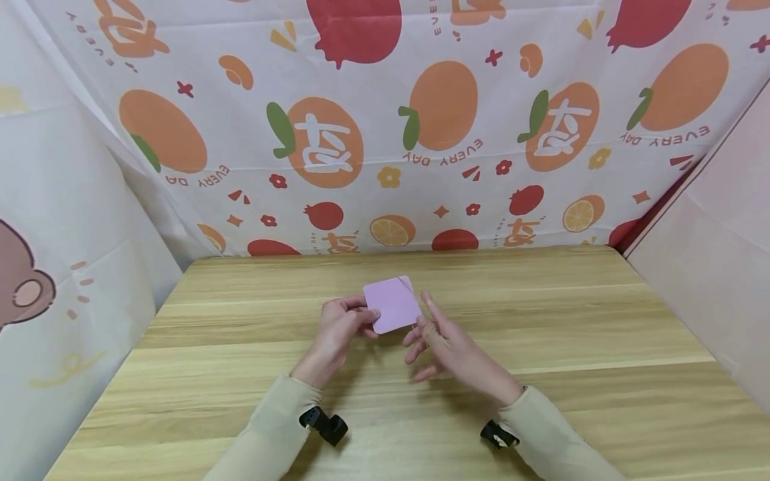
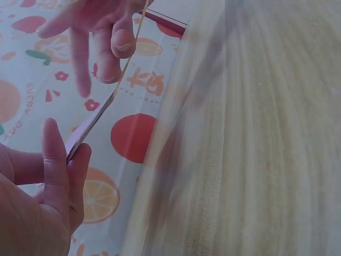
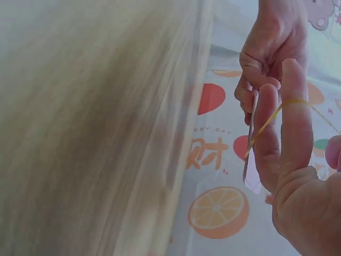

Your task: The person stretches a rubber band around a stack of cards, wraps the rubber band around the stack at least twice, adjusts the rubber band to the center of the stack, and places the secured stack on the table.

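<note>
My left hand (image 1: 337,327) pinches a thin square of lilac cards (image 1: 394,304) by its left edge, thumb on top and fingers beneath, held above the table. A dark thin line crosses the cards' upper right corner. Close to their right edge is my right hand (image 1: 448,347), its fingers spread and mostly straight. From the cards a yellow rubber band (image 3: 295,100) runs stretched over a finger of the right hand, as the right wrist view shows. Seen edge-on in the left wrist view, the cards (image 2: 88,128) look like a slim stack; how many cannot be told.
The wooden table (image 1: 210,374) spreads beneath both hands. A white cloth (image 1: 385,194) printed with fruit hangs behind its far edge, and pale cloths hang at the left and right sides. Each wrist wears a black strap mount (image 1: 325,426).
</note>
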Tool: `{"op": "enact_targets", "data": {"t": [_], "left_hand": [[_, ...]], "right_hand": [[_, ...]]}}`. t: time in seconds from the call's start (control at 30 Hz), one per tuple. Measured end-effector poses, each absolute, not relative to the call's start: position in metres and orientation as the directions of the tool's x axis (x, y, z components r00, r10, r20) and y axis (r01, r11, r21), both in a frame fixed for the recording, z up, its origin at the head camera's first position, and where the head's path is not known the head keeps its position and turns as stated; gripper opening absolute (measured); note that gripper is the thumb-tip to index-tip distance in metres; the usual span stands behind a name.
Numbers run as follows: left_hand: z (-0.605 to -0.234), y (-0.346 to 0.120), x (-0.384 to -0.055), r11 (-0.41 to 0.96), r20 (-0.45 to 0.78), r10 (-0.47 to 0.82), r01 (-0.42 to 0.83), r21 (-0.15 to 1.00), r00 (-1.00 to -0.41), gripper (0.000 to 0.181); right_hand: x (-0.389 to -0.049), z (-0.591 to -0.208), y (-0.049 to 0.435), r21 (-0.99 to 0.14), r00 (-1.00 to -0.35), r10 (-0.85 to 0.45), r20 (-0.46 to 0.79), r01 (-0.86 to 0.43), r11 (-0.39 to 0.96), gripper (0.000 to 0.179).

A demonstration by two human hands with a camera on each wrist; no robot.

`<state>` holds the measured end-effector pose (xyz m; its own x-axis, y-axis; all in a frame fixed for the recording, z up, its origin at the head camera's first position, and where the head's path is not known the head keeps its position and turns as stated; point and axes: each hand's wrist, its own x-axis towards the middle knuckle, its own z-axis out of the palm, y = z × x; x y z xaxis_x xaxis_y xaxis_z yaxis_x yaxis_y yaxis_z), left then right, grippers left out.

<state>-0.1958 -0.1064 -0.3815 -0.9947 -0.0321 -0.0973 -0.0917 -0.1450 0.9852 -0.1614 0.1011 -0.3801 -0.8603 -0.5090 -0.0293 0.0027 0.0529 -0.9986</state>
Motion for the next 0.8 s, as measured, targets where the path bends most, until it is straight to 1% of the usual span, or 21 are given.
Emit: {"op": "enact_targets", "data": {"t": [0.2,0.3,0.43,0.53,0.8], "left_hand": [[-0.381,-0.104,-0.194,-0.138,-0.104,-0.041,-0.097,0.986,-0.994,0.024],[-0.381,-0.104,-0.194,-0.139,-0.107,-0.054,-0.099,0.985,-0.993,0.023],[-0.382,-0.104,-0.195,-0.155,-0.104,-0.066,-0.093,0.984,-0.992,0.023],[-0.383,-0.105,-0.196,-0.163,-0.106,-0.064,-0.095,0.982,-0.992,0.025],[-0.38,-0.11,-0.2,-0.169,-0.092,-0.07,-0.079,0.982,-0.993,0.027]], "right_hand": [[-0.168,-0.38,0.107,-0.997,-0.86,-0.505,-0.069,0.048,0.055,0.051],[-0.171,-0.379,0.11,-0.996,-0.864,-0.494,-0.092,0.08,0.046,0.056],[-0.176,-0.379,0.114,-0.989,-0.86,-0.493,-0.132,0.146,0.01,0.073],[-0.179,-0.379,0.117,-0.981,-0.853,-0.499,-0.152,0.19,-0.026,0.081],[-0.182,-0.38,0.122,-0.964,-0.84,-0.517,-0.165,0.248,-0.096,0.079]]}}
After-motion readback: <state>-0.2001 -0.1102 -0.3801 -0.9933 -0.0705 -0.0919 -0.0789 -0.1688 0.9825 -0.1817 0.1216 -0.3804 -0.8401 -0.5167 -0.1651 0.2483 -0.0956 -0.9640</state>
